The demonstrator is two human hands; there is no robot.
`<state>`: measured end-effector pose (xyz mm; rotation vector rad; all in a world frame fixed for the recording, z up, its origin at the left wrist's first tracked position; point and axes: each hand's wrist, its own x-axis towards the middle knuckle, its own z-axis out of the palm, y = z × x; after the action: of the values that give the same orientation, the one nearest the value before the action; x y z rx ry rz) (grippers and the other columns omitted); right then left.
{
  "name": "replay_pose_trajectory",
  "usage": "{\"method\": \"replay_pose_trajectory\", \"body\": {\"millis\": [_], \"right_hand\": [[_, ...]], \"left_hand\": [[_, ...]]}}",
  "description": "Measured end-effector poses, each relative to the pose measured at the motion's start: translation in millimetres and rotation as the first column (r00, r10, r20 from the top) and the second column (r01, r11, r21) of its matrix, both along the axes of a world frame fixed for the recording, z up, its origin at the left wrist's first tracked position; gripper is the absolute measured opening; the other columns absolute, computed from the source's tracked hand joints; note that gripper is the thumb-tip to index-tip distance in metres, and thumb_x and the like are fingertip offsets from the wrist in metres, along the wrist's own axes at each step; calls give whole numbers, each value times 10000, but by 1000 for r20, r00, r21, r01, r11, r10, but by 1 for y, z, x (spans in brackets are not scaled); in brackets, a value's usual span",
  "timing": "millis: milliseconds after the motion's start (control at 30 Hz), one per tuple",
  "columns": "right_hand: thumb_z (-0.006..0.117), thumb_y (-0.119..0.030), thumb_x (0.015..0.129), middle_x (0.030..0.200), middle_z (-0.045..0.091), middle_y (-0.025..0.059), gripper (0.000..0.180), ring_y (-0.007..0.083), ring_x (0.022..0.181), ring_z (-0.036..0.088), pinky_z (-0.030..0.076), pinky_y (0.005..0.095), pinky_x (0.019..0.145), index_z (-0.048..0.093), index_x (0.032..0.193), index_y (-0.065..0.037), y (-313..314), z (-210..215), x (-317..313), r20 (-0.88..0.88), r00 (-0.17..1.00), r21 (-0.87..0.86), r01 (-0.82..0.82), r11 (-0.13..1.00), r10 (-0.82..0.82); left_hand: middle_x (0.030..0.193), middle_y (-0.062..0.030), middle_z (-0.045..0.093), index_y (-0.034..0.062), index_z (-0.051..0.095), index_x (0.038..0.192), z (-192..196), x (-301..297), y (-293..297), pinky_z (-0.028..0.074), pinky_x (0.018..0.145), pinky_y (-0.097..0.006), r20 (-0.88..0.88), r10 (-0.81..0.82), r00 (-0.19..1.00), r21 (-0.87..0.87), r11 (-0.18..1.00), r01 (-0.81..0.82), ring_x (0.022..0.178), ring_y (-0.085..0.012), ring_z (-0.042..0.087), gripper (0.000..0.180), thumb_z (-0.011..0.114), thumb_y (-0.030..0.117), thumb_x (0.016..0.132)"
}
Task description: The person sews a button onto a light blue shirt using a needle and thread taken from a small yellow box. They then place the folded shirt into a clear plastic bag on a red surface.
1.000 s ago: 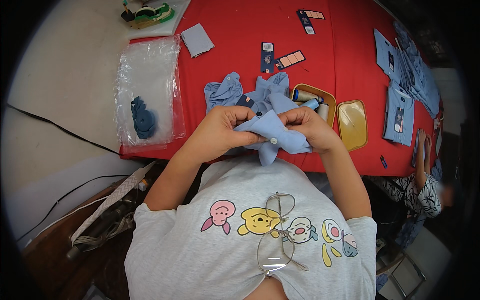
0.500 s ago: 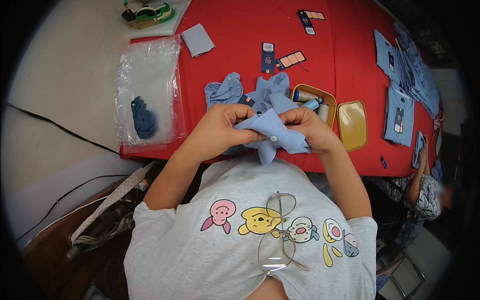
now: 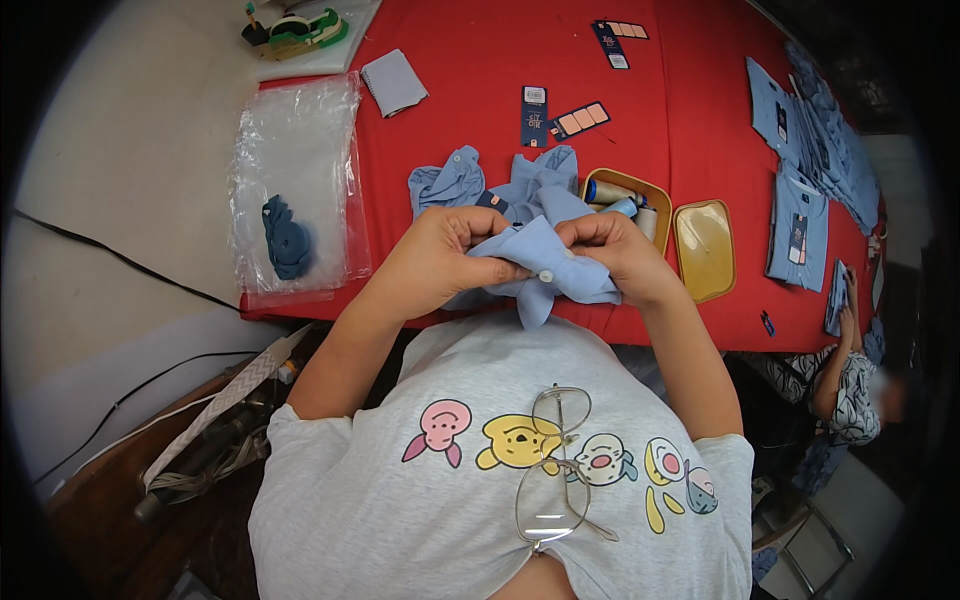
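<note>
A light blue shirt point(image 3: 538, 250) is bunched at the near edge of the red table, a folded part of it raised between my hands. My left hand point(image 3: 440, 258) pinches the cloth from the left, thumb beneath the fold. From the right, my right hand point(image 3: 625, 262) grips the same piece between thumb and fingers. A pale button shows on the cloth between them. The rest of the shirt, with a cuff and a dark tag, lies just beyond my fingers. Whether a needle or thread is in my fingers is too small to tell.
Right of my hands sit a yellow tin point(image 3: 657, 190) with thread spools and its lid point(image 3: 705, 250). Clear plastic bags point(image 3: 300, 150) lie left, under a dark blue tape roll point(image 3: 290, 245). Hang tags point(image 3: 534, 115) lie beyond. Folded shirts point(image 3: 798, 225) and another person point(image 3: 850, 385) are at the right.
Almost nothing differs. My hands keep the same grip on the shirt, and the cloth has barely shifted.
</note>
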<state>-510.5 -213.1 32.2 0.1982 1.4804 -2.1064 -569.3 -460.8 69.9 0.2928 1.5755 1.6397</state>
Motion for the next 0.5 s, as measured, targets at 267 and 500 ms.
{"method": "replay_pose_trajectory", "body": {"millis": [267, 500], "right_hand": [[750, -23, 840, 889, 746, 54, 141, 78, 748, 685, 572, 217, 693, 757, 977, 8, -3, -3, 1, 31, 1000, -3, 5, 1000, -5], [744, -19, 840, 895, 744, 47, 131, 76, 771, 681, 563, 219, 717, 757, 969, 5, -5, -1, 1, -15, 1000, -37, 0, 999, -1]], "left_hand": [[910, -52, 743, -9, 728, 968, -3, 0, -1, 538, 791, -240, 3, 5, 1000, -14, 1000, -5, 855, -94, 688, 184, 785, -8, 793], [922, -43, 742, 0, 730, 989, -5, -2, -2, 534, 798, -246, 8, -1, 1000, 21, 1000, 1, 869, -96, 685, 203, 783, -12, 793]]}}
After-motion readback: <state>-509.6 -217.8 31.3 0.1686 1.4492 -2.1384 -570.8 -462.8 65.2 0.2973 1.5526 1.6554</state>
